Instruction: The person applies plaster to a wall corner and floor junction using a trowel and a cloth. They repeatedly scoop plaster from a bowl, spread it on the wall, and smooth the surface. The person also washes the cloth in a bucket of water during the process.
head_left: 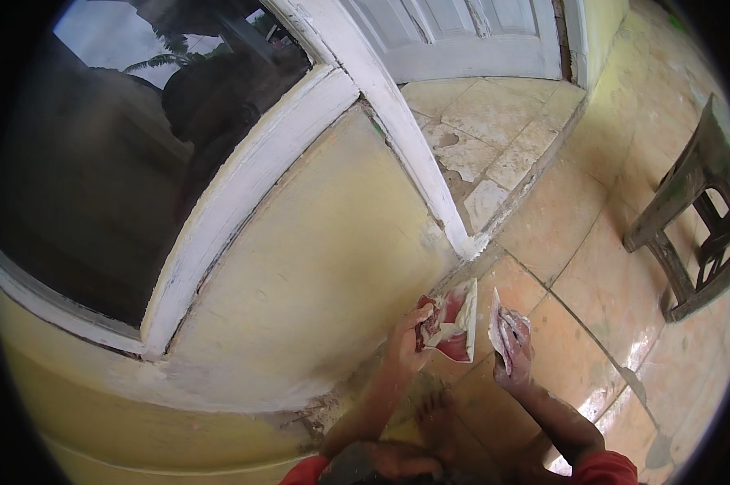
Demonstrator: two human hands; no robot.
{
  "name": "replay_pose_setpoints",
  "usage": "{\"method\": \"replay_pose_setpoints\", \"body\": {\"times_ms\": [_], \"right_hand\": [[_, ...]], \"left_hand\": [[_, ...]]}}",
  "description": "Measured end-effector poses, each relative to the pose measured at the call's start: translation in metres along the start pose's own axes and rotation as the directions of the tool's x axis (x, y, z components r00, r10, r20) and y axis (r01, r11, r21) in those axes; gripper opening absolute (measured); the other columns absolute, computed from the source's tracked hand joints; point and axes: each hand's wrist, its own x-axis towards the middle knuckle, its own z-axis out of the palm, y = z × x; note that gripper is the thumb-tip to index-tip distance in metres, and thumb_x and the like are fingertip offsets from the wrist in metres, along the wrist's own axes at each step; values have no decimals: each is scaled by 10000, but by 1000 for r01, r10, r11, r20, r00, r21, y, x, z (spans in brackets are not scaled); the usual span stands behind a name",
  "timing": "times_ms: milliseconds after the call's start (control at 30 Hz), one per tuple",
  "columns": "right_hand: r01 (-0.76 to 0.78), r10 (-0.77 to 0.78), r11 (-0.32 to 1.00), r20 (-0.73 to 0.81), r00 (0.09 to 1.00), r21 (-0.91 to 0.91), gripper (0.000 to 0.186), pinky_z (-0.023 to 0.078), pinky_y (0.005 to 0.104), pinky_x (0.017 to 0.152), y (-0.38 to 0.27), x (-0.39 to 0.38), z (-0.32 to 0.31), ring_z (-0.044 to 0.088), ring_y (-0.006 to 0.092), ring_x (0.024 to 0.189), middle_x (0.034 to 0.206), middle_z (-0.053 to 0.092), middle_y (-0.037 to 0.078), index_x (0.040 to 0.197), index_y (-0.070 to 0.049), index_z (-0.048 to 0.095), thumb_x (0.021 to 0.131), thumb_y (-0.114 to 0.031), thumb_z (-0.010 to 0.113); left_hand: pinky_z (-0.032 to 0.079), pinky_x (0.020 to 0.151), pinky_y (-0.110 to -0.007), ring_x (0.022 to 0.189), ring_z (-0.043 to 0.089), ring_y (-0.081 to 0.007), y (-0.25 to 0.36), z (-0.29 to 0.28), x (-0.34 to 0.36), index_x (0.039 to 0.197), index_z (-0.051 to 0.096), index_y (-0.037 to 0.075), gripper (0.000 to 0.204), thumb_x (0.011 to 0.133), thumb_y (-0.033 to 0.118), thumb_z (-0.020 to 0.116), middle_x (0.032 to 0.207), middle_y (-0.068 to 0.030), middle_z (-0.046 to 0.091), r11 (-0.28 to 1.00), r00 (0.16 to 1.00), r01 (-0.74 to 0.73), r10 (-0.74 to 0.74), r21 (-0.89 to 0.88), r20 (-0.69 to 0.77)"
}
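My left hand (pixel 408 339) is closed around a red putty spreader (pixel 461 346) with a pale straight edge. Cream-coloured putty (pixel 446 327) is smeared over its face. Just to the right, my right hand (pixel 518 349) grips a thin putty-smeared scraper (pixel 496 325), seen nearly edge-on. White residue coats the fingers of that hand. A small gap separates the two tools, which are held above the tiled floor near the foot of the white door frame post (pixel 417 153).
A yellow wall panel (pixel 308 283) under a white-framed dark window (pixel 98 202) stands at left. Beyond the post are a worn tiled step (pixel 502 121) and a white door (pixel 462 48). A dark, dirty plastic chair (pixel 688 194) stands on the orange tiles (pixel 575 323) at right.
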Motion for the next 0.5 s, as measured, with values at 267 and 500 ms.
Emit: {"method": "replay_pose_setpoints", "body": {"times_ms": [267,500], "right_hand": [[-206,206,978,45,977,-3,423,515,455,967,7,18,-21,645,354,1097,1251,646,206,1314,33,615,897,-39,635],[-682,645,561,270,715,469,331,552,279,655,-2,47,-46,619,104,747,958,687,59,1265,59,635,992,-127,612]], "left_hand": [[536,921,-343,1000,670,-187,15,8,-4,1164,623,29,242,937,110,627,1100,-68,687,931,922,-366,363,-4,132],[499,982,-396,1117,633,-204,21,40,-9,1248,584,0,251,1028,116,548,1202,-87,649,871,874,-485,481,75,70]]}}
